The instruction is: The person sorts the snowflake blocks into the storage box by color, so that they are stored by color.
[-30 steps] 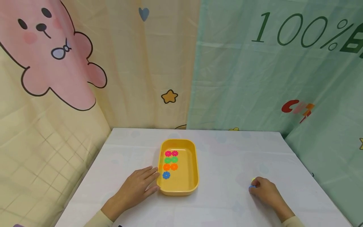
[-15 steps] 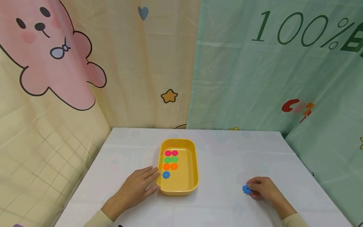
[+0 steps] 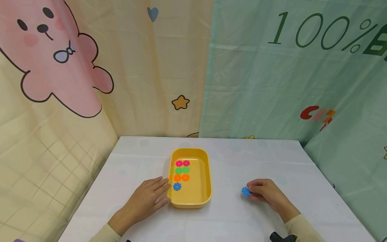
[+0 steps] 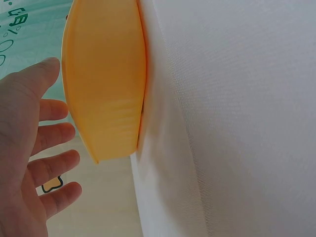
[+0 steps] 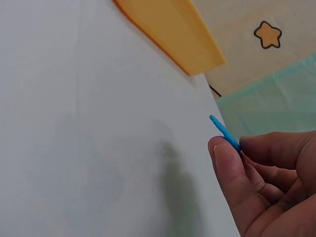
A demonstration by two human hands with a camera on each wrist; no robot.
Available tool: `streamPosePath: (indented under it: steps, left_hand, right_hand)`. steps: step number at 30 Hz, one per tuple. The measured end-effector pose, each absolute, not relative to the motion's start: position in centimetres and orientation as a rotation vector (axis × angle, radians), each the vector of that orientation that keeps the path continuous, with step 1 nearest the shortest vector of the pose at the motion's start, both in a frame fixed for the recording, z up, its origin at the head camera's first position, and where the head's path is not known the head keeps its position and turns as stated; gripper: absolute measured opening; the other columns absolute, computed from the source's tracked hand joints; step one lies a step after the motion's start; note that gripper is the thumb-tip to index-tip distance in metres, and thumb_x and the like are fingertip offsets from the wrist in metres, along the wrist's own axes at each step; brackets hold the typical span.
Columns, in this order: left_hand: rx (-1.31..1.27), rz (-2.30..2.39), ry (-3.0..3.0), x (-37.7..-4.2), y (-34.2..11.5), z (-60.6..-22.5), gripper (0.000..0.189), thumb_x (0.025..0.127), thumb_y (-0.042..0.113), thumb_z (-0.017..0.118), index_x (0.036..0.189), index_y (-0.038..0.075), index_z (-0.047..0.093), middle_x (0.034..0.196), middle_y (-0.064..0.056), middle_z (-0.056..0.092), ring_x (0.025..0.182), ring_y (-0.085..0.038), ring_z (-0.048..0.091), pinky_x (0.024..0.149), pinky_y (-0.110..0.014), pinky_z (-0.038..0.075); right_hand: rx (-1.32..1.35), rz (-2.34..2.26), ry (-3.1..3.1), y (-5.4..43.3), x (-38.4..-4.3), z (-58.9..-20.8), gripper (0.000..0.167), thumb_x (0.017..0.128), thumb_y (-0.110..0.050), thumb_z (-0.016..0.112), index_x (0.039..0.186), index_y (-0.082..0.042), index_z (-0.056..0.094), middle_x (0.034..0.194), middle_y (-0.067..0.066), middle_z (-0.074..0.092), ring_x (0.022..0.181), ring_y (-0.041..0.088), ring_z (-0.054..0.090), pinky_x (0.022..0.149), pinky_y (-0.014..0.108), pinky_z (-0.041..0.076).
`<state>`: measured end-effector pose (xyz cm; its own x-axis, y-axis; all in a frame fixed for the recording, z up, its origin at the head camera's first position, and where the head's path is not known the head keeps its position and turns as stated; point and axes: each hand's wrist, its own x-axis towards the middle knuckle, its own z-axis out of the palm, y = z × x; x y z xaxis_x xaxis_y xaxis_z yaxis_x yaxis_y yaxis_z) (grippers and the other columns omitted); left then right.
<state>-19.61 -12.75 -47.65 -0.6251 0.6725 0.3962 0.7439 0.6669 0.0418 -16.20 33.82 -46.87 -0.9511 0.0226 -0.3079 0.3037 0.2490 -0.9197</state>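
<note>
My right hand [image 3: 270, 196] pinches a blue snowflake disc [image 3: 246, 191] between thumb and fingers, above the table to the right of the tray. In the right wrist view the blue disc [image 5: 224, 132] is seen edge-on at the fingertips. My left hand [image 3: 146, 201] lies with fingers spread at the left rim of the yellow tray [image 3: 203, 198]. Inside the tray, along its left side, sit a pink pair [image 3: 182, 163], a green pair [image 3: 182, 170] and an orange pair [image 3: 181, 177] of flower-like discs. Nearest me is a single blue disc [image 3: 177, 186].
A white cloth covers the table [image 3: 235, 222]. Printed curtains [image 3: 257, 84] hang behind and at both sides. Close to the right sleeve, a black object [image 3: 282, 237] shows at the bottom edge.
My right hand has lifted the blue disc and carried it left, toward the tray. A bit of yellow seen at its fingers a second ago is out of sight. The left hand stays put.
</note>
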Motion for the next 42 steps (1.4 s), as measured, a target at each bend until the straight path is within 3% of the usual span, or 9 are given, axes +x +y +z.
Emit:
streamPosePath:
  steps: [24,35,42]
  left_hand:
    - [-1.069,-0.277,-2.607,-19.4,-13.0,-47.4,0.058,0.090,0.047,0.074,0.135,0.011,0.067,0.138,-0.006,0.066,0.129,-0.030,0.060,0.101,-0.050,0.052]
    - [-1.003,-0.264,-2.685,-19.2,-13.6,-47.1,0.052,0.096,0.050,0.067,0.132,0.012,0.069,0.136,-0.006,0.067,0.125,-0.028,0.062,0.097,-0.051,0.054]
    - [-0.994,-0.250,-2.683,-19.3,-14.1,-47.5,0.050,0.096,0.048,0.068,0.129,0.012,0.070,0.134,-0.007,0.068,0.122,-0.029,0.064,0.097,-0.050,0.054]
  right_hand:
    - [0.270,-1.803,2.308,25.1,-21.2,-42.3,0.018,0.097,-0.009,0.068,0.110,0.003,0.069,0.093,0.012,0.073,0.075,0.024,0.071,0.075,0.032,0.063]
    - [0.256,-1.743,2.339,22.6,-22.6,-41.4,0.016,0.096,-0.011,0.070,0.109,-0.001,0.071,0.093,0.012,0.073,0.077,0.030,0.072,0.072,0.033,0.063]
    - [0.222,-1.723,2.344,21.1,-23.2,-41.1,0.015,0.095,-0.011,0.072,0.106,-0.001,0.072,0.090,0.011,0.074,0.071,0.023,0.072,0.072,0.034,0.063]
